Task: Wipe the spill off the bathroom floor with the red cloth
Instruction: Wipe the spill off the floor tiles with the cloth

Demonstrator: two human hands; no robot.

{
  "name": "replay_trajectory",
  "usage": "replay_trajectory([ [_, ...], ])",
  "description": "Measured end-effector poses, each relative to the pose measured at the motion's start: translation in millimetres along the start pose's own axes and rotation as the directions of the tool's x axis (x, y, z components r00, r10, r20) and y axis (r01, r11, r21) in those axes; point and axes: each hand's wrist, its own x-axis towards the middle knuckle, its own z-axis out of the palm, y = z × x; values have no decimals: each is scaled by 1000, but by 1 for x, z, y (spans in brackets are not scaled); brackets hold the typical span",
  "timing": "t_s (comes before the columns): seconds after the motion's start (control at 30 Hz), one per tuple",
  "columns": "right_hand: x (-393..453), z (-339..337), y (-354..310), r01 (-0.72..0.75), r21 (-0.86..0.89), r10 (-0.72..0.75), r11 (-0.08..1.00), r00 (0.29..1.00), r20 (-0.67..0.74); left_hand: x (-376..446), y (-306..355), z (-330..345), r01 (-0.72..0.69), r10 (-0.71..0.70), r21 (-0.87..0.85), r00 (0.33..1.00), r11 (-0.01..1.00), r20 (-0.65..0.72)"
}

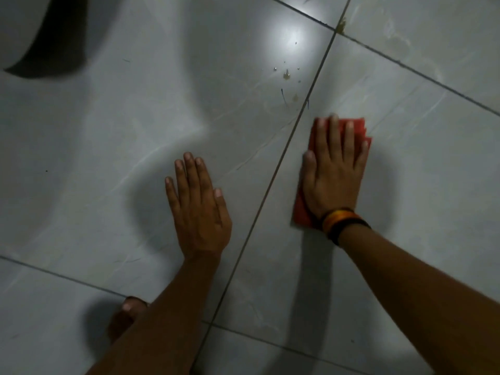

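Our right hand (334,174) lies flat, fingers spread, pressing the folded red cloth (354,125) onto the pale grey tiled floor (433,185); nothing is pinched, just palm pressure. The cloth's long axis runs from wrist to fingertips, pointing up the tile. Taking the dark diagonal grout line (292,139) as our landmark, the cloth sits just right of it. The scatter of small yellowish droplets (286,74) lies left of it, ahead of the fingertips. Our left hand (197,209) rests open and empty on the floor, left of the line. We judge the right hand should sweep forward and leftward across it.
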Motion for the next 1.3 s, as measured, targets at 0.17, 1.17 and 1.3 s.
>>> replay_trajectory([
  [0.17,30,6,-74,317,3,-317,948,948,-15,16,8,-4,-50,49,-37,999,998,-16],
  [1.17,158,-15,-91,255,6,-255,967,967,-14,79,34,-1,-123,122,-34,991,992,-48],
  [1.3,69,-3,-90,411,56,-414,910,908,59,81,35,-14,-145,145,-37,989,989,-5],
])
